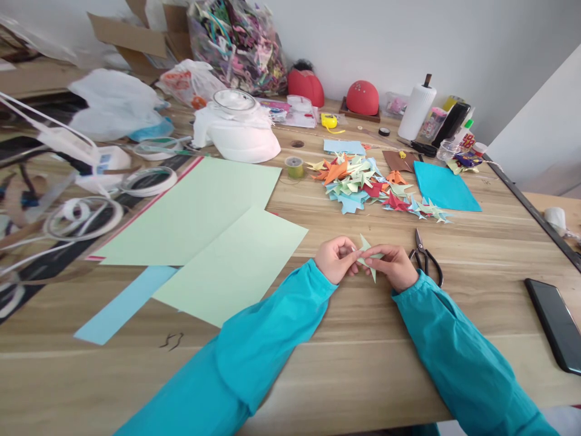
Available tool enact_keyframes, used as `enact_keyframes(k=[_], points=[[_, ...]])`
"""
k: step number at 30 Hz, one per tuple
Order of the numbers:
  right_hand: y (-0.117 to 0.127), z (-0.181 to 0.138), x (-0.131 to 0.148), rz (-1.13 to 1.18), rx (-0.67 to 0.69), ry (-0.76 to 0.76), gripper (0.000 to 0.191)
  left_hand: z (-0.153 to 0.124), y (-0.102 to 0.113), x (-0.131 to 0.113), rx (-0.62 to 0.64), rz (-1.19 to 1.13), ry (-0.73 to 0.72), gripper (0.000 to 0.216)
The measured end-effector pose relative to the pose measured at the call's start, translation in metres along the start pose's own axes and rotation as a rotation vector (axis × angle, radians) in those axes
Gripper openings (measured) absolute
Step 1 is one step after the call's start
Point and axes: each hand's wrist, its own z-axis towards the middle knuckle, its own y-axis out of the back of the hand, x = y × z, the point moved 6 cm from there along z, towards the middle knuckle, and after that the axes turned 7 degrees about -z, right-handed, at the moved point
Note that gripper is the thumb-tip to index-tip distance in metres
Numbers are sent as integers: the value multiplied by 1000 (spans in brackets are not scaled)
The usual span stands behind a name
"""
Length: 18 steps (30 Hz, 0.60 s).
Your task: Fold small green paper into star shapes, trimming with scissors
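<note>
Between my two hands is a small pale green paper star [365, 243] with pointed tips, held just above the wooden table. My left hand [336, 259] pinches its left side with thumb and fingers. From the right, my right hand [394, 265] pinches the same star, fingertips close to those of the left. Part of the star is hidden behind the fingers. Black-handled scissors [425, 259] lie beside my right hand, blades pointing away. Beyond the hands is a heap of cut paper stars [351, 178] in orange, green, blue and red.
Large pale green sheets [231, 266] lie on the left, over a blue paper strip [124, 306]. A bright blue sheet [447, 186] rests right of the heap. A phone [556, 324] lies at the right. Coiled white cables [84, 218] and a thread spool [295, 167] are also on the table.
</note>
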Motion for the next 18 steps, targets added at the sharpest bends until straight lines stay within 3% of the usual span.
enact_keyframes(k=[18], points=[[0,-1,4,-44,-70,-61,22,6,4,9,-24,-62,60,40]])
